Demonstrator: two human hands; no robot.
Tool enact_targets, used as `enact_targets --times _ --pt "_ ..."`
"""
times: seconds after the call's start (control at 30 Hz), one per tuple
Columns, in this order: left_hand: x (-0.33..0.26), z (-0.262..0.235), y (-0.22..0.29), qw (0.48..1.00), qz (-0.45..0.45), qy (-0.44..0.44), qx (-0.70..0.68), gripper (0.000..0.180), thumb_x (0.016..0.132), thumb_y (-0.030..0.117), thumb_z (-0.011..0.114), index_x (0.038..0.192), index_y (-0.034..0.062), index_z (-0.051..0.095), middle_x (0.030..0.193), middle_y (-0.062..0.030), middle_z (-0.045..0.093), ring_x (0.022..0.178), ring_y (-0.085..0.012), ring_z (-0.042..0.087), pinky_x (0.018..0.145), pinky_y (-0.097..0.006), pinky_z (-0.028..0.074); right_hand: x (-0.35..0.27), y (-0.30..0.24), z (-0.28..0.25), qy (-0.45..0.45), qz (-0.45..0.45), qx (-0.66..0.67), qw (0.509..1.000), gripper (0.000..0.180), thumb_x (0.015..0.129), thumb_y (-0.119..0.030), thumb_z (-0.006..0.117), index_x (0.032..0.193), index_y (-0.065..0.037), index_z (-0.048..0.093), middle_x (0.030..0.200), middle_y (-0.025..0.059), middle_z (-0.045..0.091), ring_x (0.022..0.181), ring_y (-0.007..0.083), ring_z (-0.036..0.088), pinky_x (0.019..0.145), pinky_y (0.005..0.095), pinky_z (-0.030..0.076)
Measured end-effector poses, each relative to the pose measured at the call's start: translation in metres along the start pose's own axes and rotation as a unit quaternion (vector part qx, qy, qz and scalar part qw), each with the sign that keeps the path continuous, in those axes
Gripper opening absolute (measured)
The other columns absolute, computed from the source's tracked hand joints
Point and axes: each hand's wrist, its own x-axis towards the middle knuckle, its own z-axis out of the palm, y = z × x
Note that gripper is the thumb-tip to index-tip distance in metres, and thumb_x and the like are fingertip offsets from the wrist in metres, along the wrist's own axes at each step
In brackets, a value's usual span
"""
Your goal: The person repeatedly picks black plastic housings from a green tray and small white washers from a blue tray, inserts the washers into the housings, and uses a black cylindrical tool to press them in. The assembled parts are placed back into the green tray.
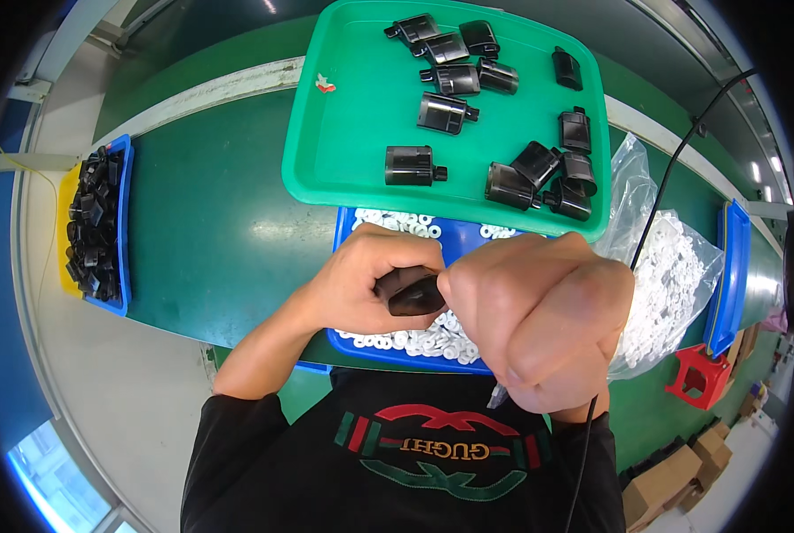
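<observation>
My left hand (375, 282) grips a small black plastic part (412, 291) over a blue tray (464, 238) full of several small white rings (423, 340). My right hand (539, 311) is closed into a fist right against the part's right end, thumb and fingertips pressing on it; what they pinch is hidden. A green tray (361, 124) just beyond holds several of the same black parts (444, 113), scattered mostly toward its right side.
A blue bin (125, 226) heaped with black parts sits at the far left of the green belt. A clear bag of white rings (672, 284) lies at right, beside another blue tray (731, 275). A black cable (654, 213) runs down past my right wrist. A red stool (701, 373) and cardboard boxes stand at lower right.
</observation>
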Motion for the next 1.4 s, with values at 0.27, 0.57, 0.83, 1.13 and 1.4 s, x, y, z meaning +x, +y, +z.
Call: enact_targets --times 0.27,0.57,0.83,1.13,1.4 --pt "-0.004 -0.001 -0.006 0.999 -0.015 -0.017 -0.023 0.025 0.063 0.010 0.076 0.079 0.0047 0.058 0.057 -0.0055 0.045 0.048 -0.0165 0.044 0.047 -0.030 0.034 0.002 0.006 0.012 -0.004 0.005 -0.034 0.999 0.027 0.077 -0.003 0.068 0.059 -0.008 0.049 0.049 0.0017 0.048 0.041 0.0131 0.038 0.040 0.0271 0.023" --pt "0.001 -0.002 0.006 0.999 -0.003 -0.013 -0.044 0.023 0.064 0.009 0.074 0.078 0.0048 0.057 0.059 -0.0078 0.048 0.049 -0.0218 0.047 0.048 -0.031 0.036 0.000 0.005 0.012 -0.021 0.023 -0.069 0.997 0.031 0.080 -0.005 0.068 0.058 -0.009 0.047 0.049 0.0014 0.048 0.041 0.0132 0.039 0.040 0.0269 0.023" --pt "-0.001 0.001 0.005 0.999 0.029 -0.010 -0.015 0.023 0.065 0.010 0.076 0.081 0.0040 0.061 0.060 -0.0105 0.054 0.052 -0.0282 0.055 0.050 -0.035 0.041 -0.006 0.013 0.007 -0.027 0.010 -0.036 0.999 0.029 0.080 -0.003 0.064 0.058 -0.008 0.046 0.049 0.0012 0.043 0.042 0.0138 0.037 0.040 0.0275 0.023" --pt "0.003 -0.002 0.013 0.998 0.006 -0.006 0.056 0.026 0.065 0.012 0.079 0.076 0.0035 0.058 0.062 -0.0125 0.056 0.055 -0.0340 0.054 0.051 -0.038 0.041 -0.010 0.022 0.004 -0.081 -0.044 -0.055 0.994 0.032 0.083 -0.007 0.060 0.057 -0.006 0.042 0.051 0.0019 0.044 0.044 0.0157 0.037 0.042 0.0283 0.026" --pt "0.009 -0.026 0.020 0.995 0.029 0.009 0.093 0.023 0.058 0.004 0.077 0.073 0.0051 0.059 0.064 -0.0074 0.058 0.058 -0.0245 0.058 0.053 -0.031 0.044 0.009 0.003 0.001 -0.015 -0.038 0.098 0.994 0.030 0.089 -0.008 0.061 0.062 -0.011 0.047 0.055 0.0007 0.052 0.054 0.0142 0.041 0.054 0.0286 0.031"
